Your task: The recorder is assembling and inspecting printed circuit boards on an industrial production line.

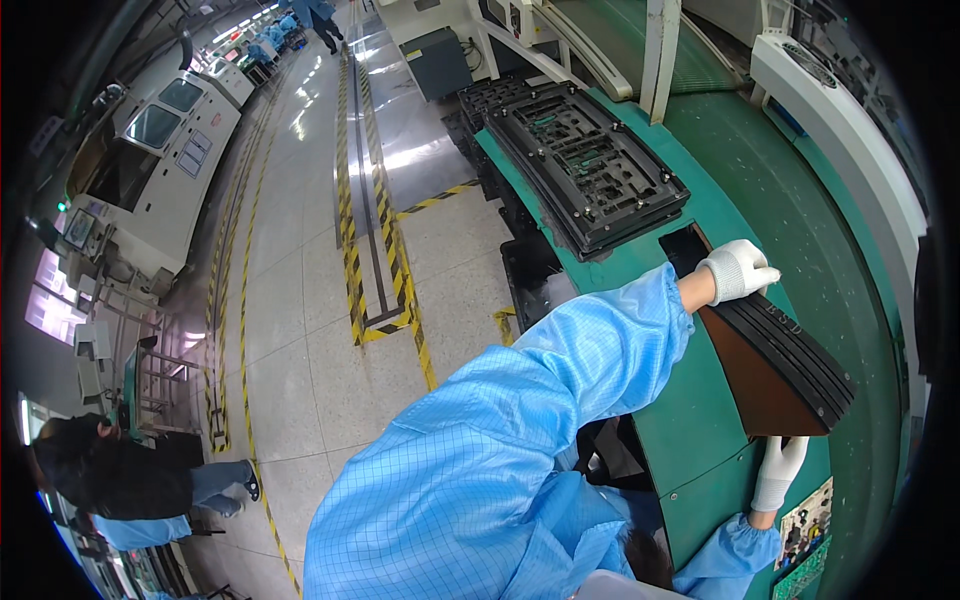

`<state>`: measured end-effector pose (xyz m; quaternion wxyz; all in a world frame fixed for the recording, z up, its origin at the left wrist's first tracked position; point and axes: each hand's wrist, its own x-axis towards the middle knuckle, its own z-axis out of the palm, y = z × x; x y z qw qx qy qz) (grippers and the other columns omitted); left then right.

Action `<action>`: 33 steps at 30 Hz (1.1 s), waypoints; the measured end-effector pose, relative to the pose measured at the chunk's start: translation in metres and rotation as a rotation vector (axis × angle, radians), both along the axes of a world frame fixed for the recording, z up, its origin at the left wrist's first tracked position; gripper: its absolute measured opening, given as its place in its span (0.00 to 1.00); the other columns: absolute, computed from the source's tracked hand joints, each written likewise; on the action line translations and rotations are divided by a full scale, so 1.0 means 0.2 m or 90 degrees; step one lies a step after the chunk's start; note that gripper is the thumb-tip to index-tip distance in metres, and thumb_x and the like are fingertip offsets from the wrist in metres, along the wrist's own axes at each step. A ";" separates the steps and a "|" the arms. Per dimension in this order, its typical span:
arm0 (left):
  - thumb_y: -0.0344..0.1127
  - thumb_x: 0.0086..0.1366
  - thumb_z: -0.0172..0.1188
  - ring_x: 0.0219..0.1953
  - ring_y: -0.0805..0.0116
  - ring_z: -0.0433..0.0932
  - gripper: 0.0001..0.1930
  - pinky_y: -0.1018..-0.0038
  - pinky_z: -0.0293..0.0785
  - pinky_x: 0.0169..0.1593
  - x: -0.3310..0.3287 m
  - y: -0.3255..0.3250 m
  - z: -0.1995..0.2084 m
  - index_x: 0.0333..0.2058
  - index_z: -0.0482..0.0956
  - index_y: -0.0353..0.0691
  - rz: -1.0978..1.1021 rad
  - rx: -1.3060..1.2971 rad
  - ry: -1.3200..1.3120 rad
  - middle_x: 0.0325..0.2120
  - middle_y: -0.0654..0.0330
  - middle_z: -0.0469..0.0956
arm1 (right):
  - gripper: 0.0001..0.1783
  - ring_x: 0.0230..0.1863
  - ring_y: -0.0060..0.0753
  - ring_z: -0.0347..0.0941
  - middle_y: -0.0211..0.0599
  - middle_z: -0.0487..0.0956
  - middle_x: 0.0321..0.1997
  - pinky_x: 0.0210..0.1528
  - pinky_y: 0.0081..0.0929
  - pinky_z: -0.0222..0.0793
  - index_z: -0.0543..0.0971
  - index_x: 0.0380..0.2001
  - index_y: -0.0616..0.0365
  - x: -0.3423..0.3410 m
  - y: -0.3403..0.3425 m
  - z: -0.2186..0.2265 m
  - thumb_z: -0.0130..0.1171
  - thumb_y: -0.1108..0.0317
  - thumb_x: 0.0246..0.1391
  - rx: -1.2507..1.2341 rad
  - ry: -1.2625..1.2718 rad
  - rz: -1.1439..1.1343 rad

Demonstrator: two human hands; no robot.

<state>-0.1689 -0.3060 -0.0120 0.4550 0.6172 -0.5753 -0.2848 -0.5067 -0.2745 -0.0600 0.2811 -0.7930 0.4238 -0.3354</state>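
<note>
Both my hands wear white knit gloves, and blue checked sleeves cover my arms. My left hand point(738, 270) is closed on the far end of a thick black ridged block point(785, 355), which looks like several flat plates stacked together. The block stands tilted on the green bench, with a brown face point(745, 385) toward the left. At its near end, my right hand point(782, 468) grips the lower edge, its fingertips partly hidden by the block. A dark rectangular opening point(684, 247) in the bench lies beside my left wrist.
Black frame-like fixtures point(590, 165) with cutouts are stacked on the far end of the green bench point(690, 440). A populated circuit board point(803, 525) lies near my right forearm. A green conveyor belt point(820, 260) runs along the right. A person point(120, 470) is at the lower left.
</note>
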 end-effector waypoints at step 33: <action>0.53 0.62 0.56 0.28 0.57 0.81 0.23 0.65 0.76 0.41 0.00 -0.01 0.00 0.22 0.87 0.40 -0.003 -0.010 -0.016 0.21 0.52 0.82 | 0.13 0.41 0.32 0.74 0.43 0.78 0.41 0.47 0.30 0.70 0.75 0.45 0.69 0.00 0.00 0.01 0.59 0.72 0.60 -0.012 -0.001 -0.010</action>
